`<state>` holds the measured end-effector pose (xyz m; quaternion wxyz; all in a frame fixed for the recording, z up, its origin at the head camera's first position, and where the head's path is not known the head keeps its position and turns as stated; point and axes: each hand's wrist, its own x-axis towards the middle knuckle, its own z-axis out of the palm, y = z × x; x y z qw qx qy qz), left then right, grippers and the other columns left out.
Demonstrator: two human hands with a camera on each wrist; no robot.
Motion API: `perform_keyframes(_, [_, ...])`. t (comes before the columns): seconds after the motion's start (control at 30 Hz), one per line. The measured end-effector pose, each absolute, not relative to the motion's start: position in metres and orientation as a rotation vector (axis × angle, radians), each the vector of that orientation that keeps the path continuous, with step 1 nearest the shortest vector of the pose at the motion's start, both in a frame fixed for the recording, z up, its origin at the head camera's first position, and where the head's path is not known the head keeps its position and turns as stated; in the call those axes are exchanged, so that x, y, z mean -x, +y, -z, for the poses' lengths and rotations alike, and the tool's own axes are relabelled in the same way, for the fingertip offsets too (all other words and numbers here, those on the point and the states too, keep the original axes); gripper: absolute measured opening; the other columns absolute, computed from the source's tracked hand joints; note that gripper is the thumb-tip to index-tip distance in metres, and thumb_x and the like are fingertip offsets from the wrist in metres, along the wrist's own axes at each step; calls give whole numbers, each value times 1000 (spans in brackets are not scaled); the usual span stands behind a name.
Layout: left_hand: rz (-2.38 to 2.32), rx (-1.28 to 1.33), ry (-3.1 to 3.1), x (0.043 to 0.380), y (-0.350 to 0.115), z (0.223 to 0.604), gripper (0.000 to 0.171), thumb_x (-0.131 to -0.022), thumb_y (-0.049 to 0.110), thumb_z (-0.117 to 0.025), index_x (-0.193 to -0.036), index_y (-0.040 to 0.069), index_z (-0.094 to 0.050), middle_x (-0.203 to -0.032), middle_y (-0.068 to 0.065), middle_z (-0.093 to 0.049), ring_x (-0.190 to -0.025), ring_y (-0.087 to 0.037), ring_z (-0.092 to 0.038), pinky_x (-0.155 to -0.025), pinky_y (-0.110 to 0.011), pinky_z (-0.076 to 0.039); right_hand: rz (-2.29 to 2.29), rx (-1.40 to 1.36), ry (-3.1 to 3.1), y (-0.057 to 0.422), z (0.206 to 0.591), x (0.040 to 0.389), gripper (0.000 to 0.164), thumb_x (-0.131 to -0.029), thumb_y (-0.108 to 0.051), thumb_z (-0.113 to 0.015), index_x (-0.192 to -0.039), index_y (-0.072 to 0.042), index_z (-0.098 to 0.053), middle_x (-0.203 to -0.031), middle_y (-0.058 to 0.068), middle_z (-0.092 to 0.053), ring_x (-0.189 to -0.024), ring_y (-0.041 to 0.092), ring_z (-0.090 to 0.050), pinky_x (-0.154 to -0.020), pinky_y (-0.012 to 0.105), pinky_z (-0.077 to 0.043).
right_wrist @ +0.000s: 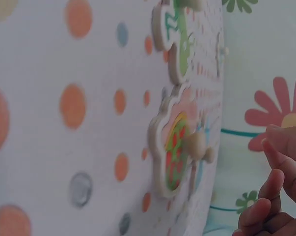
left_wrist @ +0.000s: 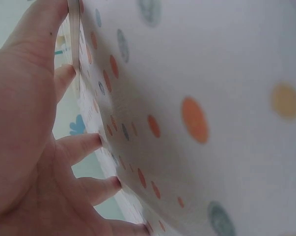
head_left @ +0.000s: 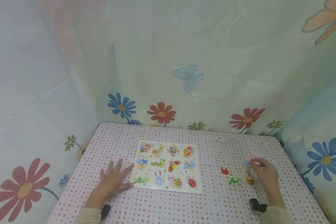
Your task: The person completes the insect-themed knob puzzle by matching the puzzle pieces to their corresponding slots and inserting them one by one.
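Observation:
My left hand [head_left: 113,180] lies with fingers spread on the dotted table, its thumb and index finger at the left edge of a wooden insect puzzle board [head_left: 168,186]. In the left wrist view the fingertips [left_wrist: 111,184] touch the cloth. My right hand [head_left: 266,175] hovers over loose knobbed puzzle pieces, fingers loosely bent, nothing seen between them. Nearest to it are a blue-winged insect piece [head_left: 245,162] and a snail piece [head_left: 249,180]. Beside these lie a green grasshopper piece [head_left: 235,179] and a ladybug piece [head_left: 224,170]. The snail's knob [right_wrist: 196,145] stands up in the right wrist view.
A stag beetle piece [head_left: 221,142] lies farther back, right of the board. Small black objects [head_left: 258,205] sit by both wrists. Behind the table [head_left: 212,211] and at its sides hangs a flowered curtain [head_left: 226,77].

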<state>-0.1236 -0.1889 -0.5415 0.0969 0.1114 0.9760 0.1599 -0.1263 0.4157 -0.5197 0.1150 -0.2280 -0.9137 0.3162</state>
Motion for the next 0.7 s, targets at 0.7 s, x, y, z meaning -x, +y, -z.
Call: perform_keyframes(0.7, [-494,-320,2885,124,-187,540,81,-83,64,-67,-154,36,-39,-164,-21,-12,-144,-57,-1,-101,-82,4,-1050,909,-2745,439,552,141,45,-97,-32,-62,-126,3,-59,-115,31,-61,-97,41,-58,-76,53,-48])
